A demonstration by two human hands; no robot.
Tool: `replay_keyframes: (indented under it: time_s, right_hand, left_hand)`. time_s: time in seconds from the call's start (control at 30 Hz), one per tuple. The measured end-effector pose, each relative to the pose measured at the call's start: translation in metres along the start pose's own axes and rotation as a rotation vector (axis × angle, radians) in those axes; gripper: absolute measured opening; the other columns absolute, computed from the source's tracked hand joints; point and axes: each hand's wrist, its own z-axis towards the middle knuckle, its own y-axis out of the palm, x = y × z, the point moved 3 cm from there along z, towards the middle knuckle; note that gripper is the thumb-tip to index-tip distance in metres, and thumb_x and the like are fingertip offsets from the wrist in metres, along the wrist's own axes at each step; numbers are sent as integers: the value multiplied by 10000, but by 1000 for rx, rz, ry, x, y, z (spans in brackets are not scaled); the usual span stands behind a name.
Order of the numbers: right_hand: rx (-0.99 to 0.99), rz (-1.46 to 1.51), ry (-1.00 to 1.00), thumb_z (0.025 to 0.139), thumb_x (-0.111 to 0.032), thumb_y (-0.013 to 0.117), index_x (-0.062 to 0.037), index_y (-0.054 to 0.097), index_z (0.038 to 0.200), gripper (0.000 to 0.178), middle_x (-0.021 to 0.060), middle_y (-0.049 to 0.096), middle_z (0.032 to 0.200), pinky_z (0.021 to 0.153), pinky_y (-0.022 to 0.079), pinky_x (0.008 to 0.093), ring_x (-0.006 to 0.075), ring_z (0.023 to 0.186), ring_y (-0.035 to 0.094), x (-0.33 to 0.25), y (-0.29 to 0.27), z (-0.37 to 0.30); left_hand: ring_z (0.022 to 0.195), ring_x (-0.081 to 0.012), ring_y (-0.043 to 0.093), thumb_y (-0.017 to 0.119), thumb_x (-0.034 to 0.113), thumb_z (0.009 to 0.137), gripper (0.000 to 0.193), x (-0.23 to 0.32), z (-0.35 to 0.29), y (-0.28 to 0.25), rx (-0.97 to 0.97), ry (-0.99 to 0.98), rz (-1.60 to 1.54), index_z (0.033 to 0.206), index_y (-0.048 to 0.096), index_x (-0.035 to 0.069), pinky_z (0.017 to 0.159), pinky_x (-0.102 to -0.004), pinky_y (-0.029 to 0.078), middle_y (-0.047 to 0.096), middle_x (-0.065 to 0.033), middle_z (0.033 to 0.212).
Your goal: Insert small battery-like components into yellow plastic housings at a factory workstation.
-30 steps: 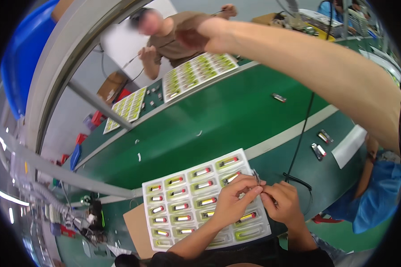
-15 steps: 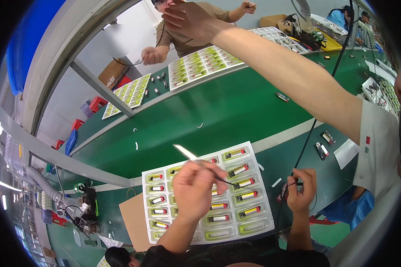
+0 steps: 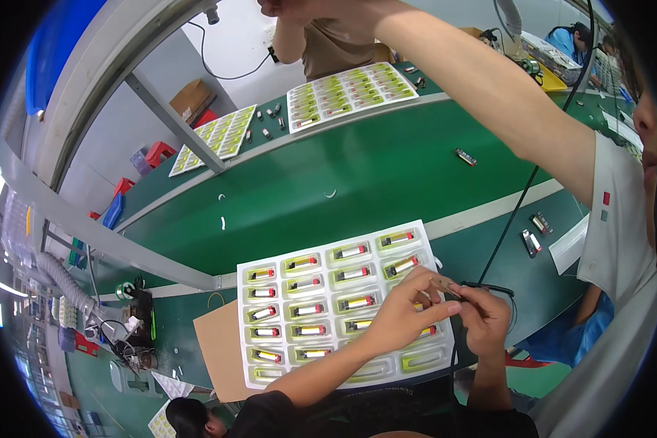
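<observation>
Head view: your left hand (image 3: 407, 306) and right hand (image 3: 485, 315) pinch a small slim piece (image 3: 445, 287) between their fingertips, likely for steadiness, while under your left hand the white tray (image 3: 328, 281) presumably keeps battery-like units (image 3: 309, 309) apart.

The left hand (image 3: 405, 310) and its forearm hide several cells of the white plastic tray (image 3: 327, 292). Fingers of both it and the right hand (image 3: 487, 320) partly cover a small, thin brownish piece (image 3: 445, 287), too small to identify. The top edge cuts off the head of the brown-shirted person (image 3: 336, 47) opposite; dark rim crops the big blue plastic container (image 3: 62, 55).
</observation>
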Motion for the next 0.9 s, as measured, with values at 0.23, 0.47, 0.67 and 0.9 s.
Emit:
replay_keyframes:
  time_s: [0.23,0.47,0.67,0.9]
  right_hand:
    - [675,-132,-85,1016,-149,460,14,533,1109,202,-2,468,674,519,308,217,56,560,371,19,-34,-41]
    - [801,-216,166,1008,-110,461,-10,525,1123,165,-24,479,808,571,310,200,36,661,388,48,-48,-58]
    - [714,144,521,1005,-99,465,-25,526,1152,175,-29,487,811,576,371,164,29,651,432,71,-40,-49]
    - [259,32,380,993,-70,478,-10,476,1172,188,35,528,794,556,402,226,78,626,475,68,4,-2]
  left_hand:
    - [1042,-233,596,711,299,902,814,-38,-34,50,-177,-325,194,1472,242,-44,815,-312,515,519,-220,1292]
    - [919,-153,618,600,103,961,695,-34,-19,72,-358,-626,-879,1517,189,30,786,-281,487,568,-178,1254]
    - [774,-129,613,561,135,985,590,-22,-22,68,-413,-511,-520,1497,275,72,691,-276,497,641,-78,1013]
    - [853,-385,638,585,193,927,472,-3,-25,106,-518,176,226,1345,442,29,728,-461,502,646,-176,957]
